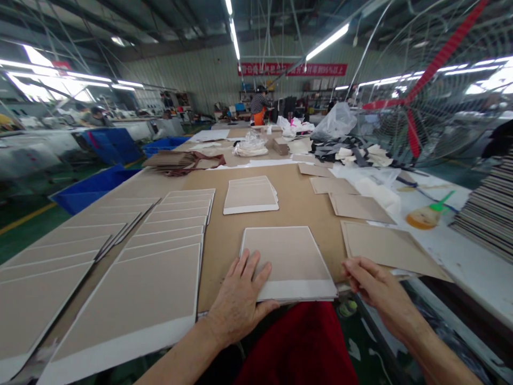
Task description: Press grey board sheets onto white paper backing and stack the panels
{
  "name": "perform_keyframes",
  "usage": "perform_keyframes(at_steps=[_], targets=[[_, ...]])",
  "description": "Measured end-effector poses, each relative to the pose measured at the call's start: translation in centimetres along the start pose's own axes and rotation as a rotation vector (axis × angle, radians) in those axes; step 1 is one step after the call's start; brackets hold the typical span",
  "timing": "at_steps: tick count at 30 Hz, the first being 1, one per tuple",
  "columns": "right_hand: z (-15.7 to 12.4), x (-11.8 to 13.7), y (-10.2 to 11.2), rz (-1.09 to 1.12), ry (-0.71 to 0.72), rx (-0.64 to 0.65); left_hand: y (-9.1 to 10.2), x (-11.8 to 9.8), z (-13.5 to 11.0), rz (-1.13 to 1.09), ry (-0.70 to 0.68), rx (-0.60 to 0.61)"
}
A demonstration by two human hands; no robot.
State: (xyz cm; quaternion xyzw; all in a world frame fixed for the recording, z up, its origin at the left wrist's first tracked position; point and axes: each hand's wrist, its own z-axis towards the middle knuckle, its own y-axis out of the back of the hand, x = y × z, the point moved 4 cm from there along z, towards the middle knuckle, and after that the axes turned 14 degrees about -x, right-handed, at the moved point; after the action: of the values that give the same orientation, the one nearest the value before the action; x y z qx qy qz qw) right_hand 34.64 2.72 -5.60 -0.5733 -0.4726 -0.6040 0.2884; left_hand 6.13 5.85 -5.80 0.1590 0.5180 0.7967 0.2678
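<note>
A grey-brown board [286, 256] with a white strip along its near edge lies on the brown worktable [224, 235] right in front of me. My left hand [239, 297] rests flat on its near left corner, fingers spread. My right hand [374, 289] sits at the board's right edge, fingers extended and touching a loose brown card sheet [390, 247]; I cannot see anything gripped in it.
Overlapping rows of similar boards [168, 230] cover the left of the table. A small stack [250, 195] lies ahead, more brown sheets [358, 206] to the right. An orange glue bottle [427, 215], a board pile [489, 211], a large fan [417, 101], blue bins [94, 187] and a distant worker [258, 107] surround.
</note>
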Motion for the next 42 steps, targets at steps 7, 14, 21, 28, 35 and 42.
perform_keyframes(at_steps=[7,14,21,28,35,42], targets=[[-2.7,-2.0,-0.2,-0.058,-0.032,-0.013,0.2,-0.1,0.1,-0.018,-0.005,-0.009],[-2.5,-2.9,0.0,0.203,-0.177,-0.034,0.0,-0.2,0.0,0.01,-0.016,-0.012],[-2.3,-1.2,0.4,-0.061,-0.034,-0.037,-0.1,-0.2,0.1,0.038,-0.034,-0.02],[-1.9,-0.1,-1.5,-0.013,-0.102,0.107,0.0,-0.4,0.3,0.026,-0.024,-0.005],[1.1,1.7,-0.2,-0.057,0.076,0.004,0.8,-0.2,0.4,-0.025,0.014,0.062],[10.6,3.9,-4.8,-0.319,0.299,0.202,0.5,-0.1,0.3,0.008,0.032,0.095]])
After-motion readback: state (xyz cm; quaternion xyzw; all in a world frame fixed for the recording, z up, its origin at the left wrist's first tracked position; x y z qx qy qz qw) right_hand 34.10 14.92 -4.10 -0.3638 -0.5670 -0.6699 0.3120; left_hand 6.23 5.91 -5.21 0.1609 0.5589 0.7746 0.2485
